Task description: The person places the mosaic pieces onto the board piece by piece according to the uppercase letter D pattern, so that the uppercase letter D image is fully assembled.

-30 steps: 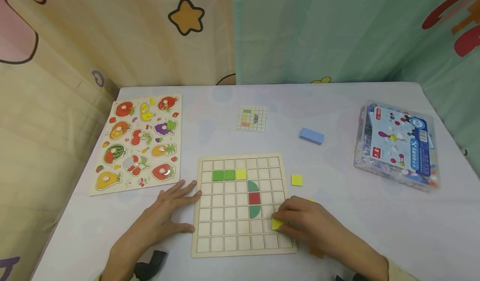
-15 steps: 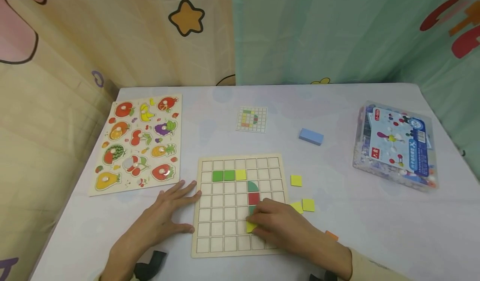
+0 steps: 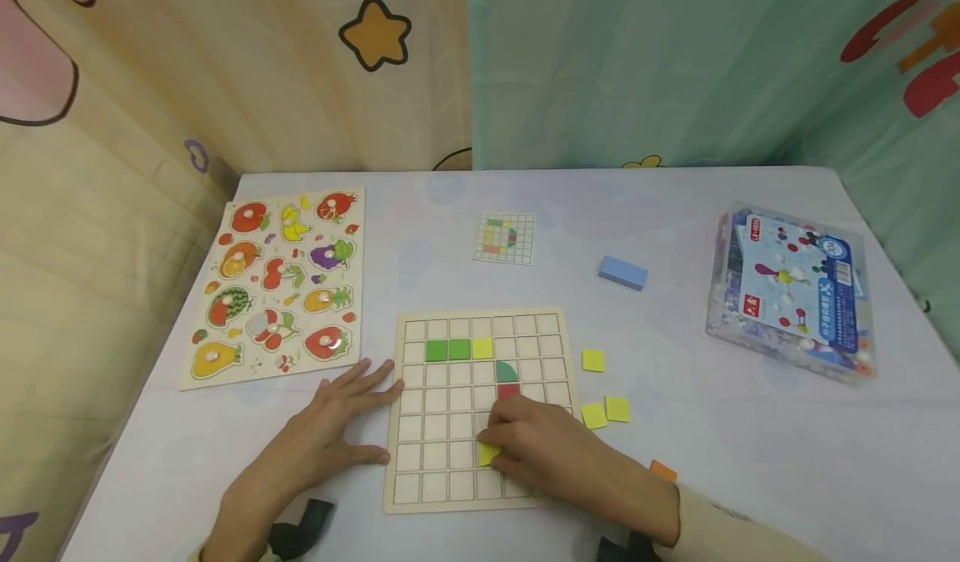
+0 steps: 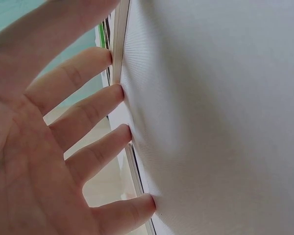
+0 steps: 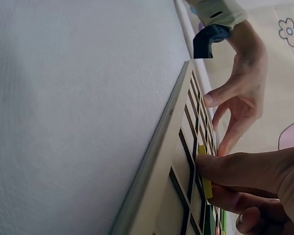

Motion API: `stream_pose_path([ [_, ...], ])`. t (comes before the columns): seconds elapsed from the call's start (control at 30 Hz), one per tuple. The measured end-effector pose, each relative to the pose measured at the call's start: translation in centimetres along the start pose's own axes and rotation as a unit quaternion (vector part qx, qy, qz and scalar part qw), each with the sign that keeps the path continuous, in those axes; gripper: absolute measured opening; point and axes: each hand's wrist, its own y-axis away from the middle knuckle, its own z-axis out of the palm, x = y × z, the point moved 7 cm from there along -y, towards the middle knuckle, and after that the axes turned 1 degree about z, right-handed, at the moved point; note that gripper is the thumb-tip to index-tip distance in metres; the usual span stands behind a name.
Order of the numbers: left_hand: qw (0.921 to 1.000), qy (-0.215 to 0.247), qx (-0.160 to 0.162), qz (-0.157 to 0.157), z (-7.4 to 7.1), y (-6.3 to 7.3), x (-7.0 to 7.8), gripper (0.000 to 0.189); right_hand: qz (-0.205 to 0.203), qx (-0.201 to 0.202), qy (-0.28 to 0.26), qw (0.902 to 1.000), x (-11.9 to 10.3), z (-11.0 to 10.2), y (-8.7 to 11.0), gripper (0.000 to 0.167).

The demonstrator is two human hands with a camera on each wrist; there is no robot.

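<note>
A wooden grid board (image 3: 435, 457) lies on the table. My right hand (image 3: 551, 445) pinches a yellow square tile (image 3: 488, 454) low over its cells; the right wrist view shows the tile (image 5: 207, 187) between thumb and fingers, at the grid lines. With fingers spread, my left hand (image 3: 318, 433) touches the board's left edge, thumb and fingertips at its side. Two green square tiles (image 3: 447, 350) and a yellow tile (image 3: 482, 348) sit in one row. Below and right are a green quarter-round tile (image 3: 507, 371) and a partly covered red tile (image 3: 507, 389). My right hand hides another green tile.
Loose yellow tiles (image 3: 617, 408) and an orange tile (image 3: 663, 469) lie right of the board. Behind are a small pattern card (image 3: 504, 238) and a blue block (image 3: 622, 273). A fruit puzzle board (image 3: 273, 287) stands left, a clear plastic box (image 3: 791, 291) right.
My right hand has moved left across the board with the yellow tile, uncovering loose yellow tiles and covering the lower green tile. My left hand has stayed in place.
</note>
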Motion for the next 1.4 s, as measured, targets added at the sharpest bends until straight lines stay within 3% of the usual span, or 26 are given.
stream_pose_path([
  [0.33, 1.0, 0.0, 0.0, 0.002, -0.1, 0.0, 0.1, 0.084, -0.014, -0.014, 0.016, 0.9997, -0.2, 0.0, -0.3, 0.023],
  [0.87, 1.0, 0.004, -0.002, -0.004, 0.1, 0.1, 0.0, 0.085, -0.033, 0.017, 0.013, 0.9992, 0.1, -1.0, 0.2, 0.026],
  [1.0, 1.0, 0.002, -0.002, -0.005, 0.0, 0.0, 0.0, 0.085, -0.03, 0.03, 0.012, 0.999, 0.7, -1.7, 1.3, 0.026],
  [1.2, 1.0, 0.008, 0.0, -0.006, 0.0, 0.1, 0.0, 0.085, -0.003, 0.046, -0.042, 0.998, 2.5, -3.3, 4.0, 0.027],
  [1.4, 1.0, 0.005, 0.001, -0.005, 0.0, 0.1, 0.1, 0.084, 0.084, 0.058, -0.047, 0.9937, 5.3, -5.0, 7.8, 0.032],
])
